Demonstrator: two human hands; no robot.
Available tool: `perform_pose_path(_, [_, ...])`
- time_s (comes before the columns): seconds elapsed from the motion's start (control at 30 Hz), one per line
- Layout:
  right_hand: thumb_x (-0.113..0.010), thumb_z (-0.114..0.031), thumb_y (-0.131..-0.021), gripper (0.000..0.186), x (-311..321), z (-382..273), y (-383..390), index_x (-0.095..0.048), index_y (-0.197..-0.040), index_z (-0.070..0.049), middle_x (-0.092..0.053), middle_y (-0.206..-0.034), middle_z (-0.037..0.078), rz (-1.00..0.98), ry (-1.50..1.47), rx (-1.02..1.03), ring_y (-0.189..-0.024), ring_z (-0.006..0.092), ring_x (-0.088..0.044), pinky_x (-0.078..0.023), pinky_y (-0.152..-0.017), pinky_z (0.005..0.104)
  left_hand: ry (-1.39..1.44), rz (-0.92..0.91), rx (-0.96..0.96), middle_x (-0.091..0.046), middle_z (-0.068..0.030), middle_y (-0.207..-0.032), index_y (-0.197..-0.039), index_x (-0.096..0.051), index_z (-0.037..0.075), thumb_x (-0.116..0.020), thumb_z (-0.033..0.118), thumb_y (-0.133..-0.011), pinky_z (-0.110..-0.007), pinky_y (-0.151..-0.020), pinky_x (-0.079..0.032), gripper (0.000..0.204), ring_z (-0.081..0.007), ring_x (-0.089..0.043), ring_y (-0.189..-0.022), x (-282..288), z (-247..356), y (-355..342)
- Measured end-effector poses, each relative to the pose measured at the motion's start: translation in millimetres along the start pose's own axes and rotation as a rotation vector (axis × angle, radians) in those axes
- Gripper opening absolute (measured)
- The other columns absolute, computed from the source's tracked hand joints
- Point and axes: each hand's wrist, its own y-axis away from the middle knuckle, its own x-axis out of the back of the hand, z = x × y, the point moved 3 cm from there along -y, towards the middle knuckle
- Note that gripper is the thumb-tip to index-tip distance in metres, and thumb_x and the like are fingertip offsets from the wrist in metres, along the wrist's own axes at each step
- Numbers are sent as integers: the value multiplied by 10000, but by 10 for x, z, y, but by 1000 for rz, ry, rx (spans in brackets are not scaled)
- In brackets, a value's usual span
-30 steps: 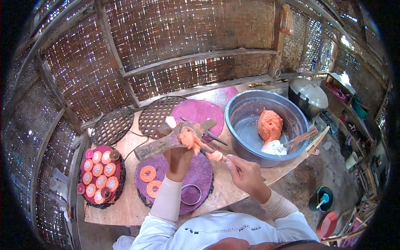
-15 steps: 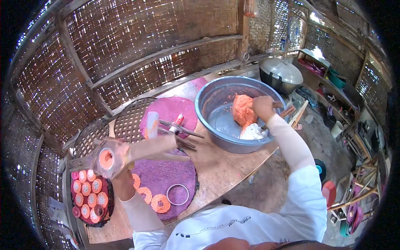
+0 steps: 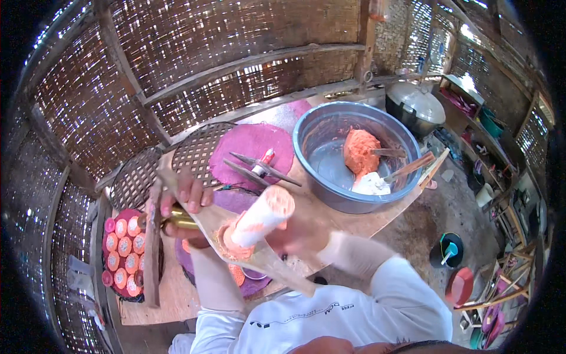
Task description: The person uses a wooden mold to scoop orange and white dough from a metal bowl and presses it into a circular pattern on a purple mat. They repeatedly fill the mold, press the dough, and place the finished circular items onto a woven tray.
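Observation:
My left hand point(image 3: 191, 203) is closed round a wooden hand press point(image 3: 209, 227) above the left side of the table. The press has a brass-coloured cylinder under the hand and a white tube point(image 3: 259, 218) smeared with orange dough pointing up from its board. Beside the tube is my right hand point(image 3: 298, 239), smeared by motion, so its fingers cannot be read. A blue-grey basin point(image 3: 321, 192) holds a lump of orange dough point(image 3: 361, 150) and a white mass point(image 3: 371, 184), with two wooden handles sticking out. Under the press lies a purple cloth mat point(image 3: 256, 288), partly hidden, with orange rings on it.
A tray of round orange pieces point(image 3: 124, 248) lies at the left. Behind are woven lattice trays point(image 3: 194, 153) and a pink mat point(image 3: 236, 147) bearing crossed wooden sticks point(image 3: 262, 171). A lidded pot point(image 3: 415, 106) stands past the basin. A red container point(image 3: 458, 287) is on the floor.
My right hand has left the dough in the basin and come over to the press. My left hand has turned the press, so the white tube now points up and right. The view has shifted slightly.

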Motion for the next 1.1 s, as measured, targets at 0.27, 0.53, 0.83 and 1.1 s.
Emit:
perform_pose_path(0.27, [-300,-674,-818,698,-108,264,234,-442,-1157,-81,-557,-948,114,-233,-443,-47,-630,156,-486,-404,-438,269,-325,635,364,-453,-118,-1208,-1128,-501,85,-627,226,-772,-397,-922,-410,403,-226,-454,-1108,522,321,685])
perform_pose_path(0.53, [-425,-428,-895,502,259,-252,401,-331,-1208,-46,-539,-1038,111,366,531,421,-657,80,-490,-413,-436,206,-2012,304,517,-615,-61,-743,-856,-636,65,-717,242,-658,-314,-625,-470,278,-204,-607,-702,-104,439,734])
perform_pose_path(0.83, [-632,-408,-744,884,-290,-583,340,-173,-1324,76,-380,-1255,266,176,1611,564,-1127,359,-417,-326,-952,418,-2162,8,765,-632,-87,-722,-870,-664,132,-744,438,-556,-381,-524,-450,446,-283,-602,-612,-627,330,613])
perform_pose_path(1.1, [-690,-340,-718,888,-250,33,380,-197,-1312,98,-355,-1262,304,103,1496,285,-1154,405,-409,-356,-945,406,-1852,160,1218,-625,-126,-915,-1039,-617,143,-669,403,-673,-378,-629,-472,452,-304,-614,-764,-646,11,1270])
